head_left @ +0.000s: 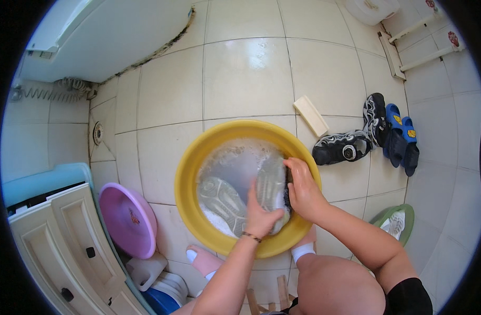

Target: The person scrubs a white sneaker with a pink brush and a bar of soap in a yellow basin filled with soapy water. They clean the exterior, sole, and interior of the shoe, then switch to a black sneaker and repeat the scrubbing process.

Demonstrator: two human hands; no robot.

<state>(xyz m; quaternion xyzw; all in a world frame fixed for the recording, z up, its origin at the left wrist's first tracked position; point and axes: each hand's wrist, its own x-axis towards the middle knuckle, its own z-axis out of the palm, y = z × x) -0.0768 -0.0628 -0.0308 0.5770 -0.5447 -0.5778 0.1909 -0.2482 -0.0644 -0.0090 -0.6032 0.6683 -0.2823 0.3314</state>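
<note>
A yellow plastic basin [185, 189] of cloudy, sudsy water [236, 157] stands on the tiled floor in front of me. In its right half, a wet shoe [270, 185] lies with its grey-green sole up, between my two hands. My left hand [261, 220] grips its left side near the lower end, the thumb across the sole. My right hand [302, 189] holds its upper right side, fingertips at the dark upper. Another shoe [223, 201] rests sole up in the water on the left, touched by neither hand as far as I can see.
A cream block-shaped object [311, 116], black sneakers [340, 149] and blue sandals [394, 134] lie right of the basin. A green basin [409, 224] holding something white is at lower right. At left are a pink basin [126, 220], a cabinet [67, 244] and a floor drain [98, 134].
</note>
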